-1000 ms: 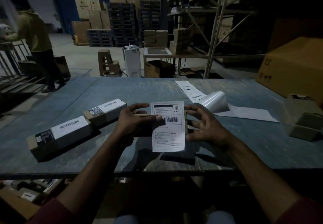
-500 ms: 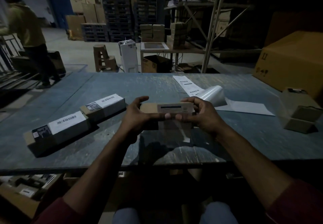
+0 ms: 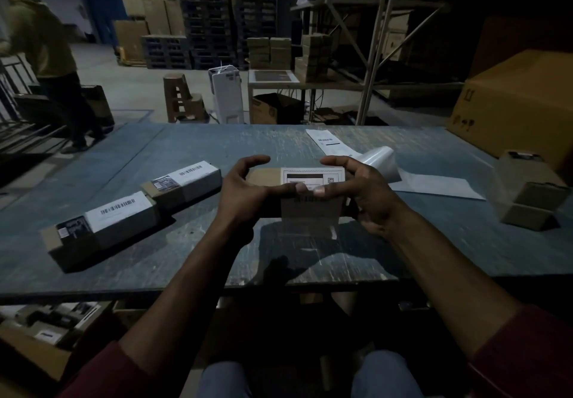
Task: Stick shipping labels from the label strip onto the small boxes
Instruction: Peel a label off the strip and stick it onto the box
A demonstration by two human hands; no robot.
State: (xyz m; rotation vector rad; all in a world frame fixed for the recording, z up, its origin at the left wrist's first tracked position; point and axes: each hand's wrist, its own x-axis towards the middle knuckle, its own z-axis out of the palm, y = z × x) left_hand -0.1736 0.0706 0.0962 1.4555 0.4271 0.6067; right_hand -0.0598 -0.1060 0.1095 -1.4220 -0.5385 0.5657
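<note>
Both your hands hold one small box [image 3: 266, 180] above the table [image 3: 403, 242], left grip [image 3: 245, 189] and right grip [image 3: 366, 189] curled round its ends, thumbs pressing the shipping label [image 3: 313, 193].

Both forearms reach forward from dark red sleeves, wrists close together. The left hand [image 3: 245, 186] is cupped, its thumb pressed inward and its fingers curled over the far edge of what it holds. The right hand [image 3: 366, 189] mirrors it, thumb tip beside the left thumb, fingers arched above.
</note>
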